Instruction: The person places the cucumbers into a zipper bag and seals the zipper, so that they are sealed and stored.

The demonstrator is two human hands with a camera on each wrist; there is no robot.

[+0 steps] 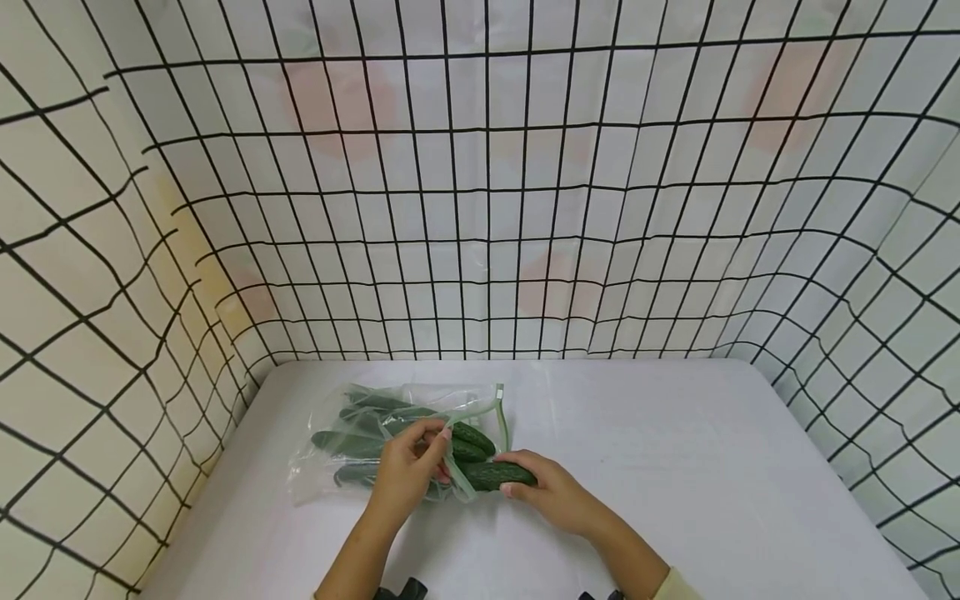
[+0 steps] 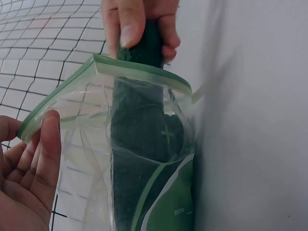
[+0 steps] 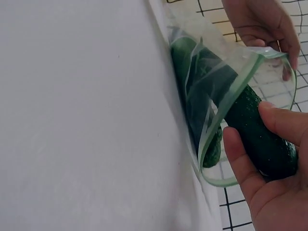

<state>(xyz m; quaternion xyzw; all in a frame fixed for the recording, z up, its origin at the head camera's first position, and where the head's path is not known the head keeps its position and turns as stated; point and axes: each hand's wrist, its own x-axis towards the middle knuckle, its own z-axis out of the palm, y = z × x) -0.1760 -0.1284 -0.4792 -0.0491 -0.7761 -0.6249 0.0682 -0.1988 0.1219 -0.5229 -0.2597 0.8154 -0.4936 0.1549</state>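
Note:
A clear zip bag [image 1: 303, 483] with a green zip edge [image 2: 139, 70] lies on the table, its mouth facing right. Several dark green cucumbers [image 1: 348, 443] lie inside it, blurred by the plastic. My left hand [image 1: 405, 471] pinches the bag's edge at the mouth and lifts it. In my right hand [image 1: 551, 492] is the end of a cucumber [image 3: 255, 134], gripped between thumb and fingers. Most of its length is inside the bag; the gripped end sticks out of the mouth. Beside it, another cucumber's end [image 3: 212, 151] shows at the opening.
A white cloth covers the table [image 1: 675, 467]. Black wire grid [image 1: 487, 192] stands behind it and along both sides, with pale sheeting behind the grid. Dark objects [image 1: 411, 589] show at the bottom edge near the left forearm.

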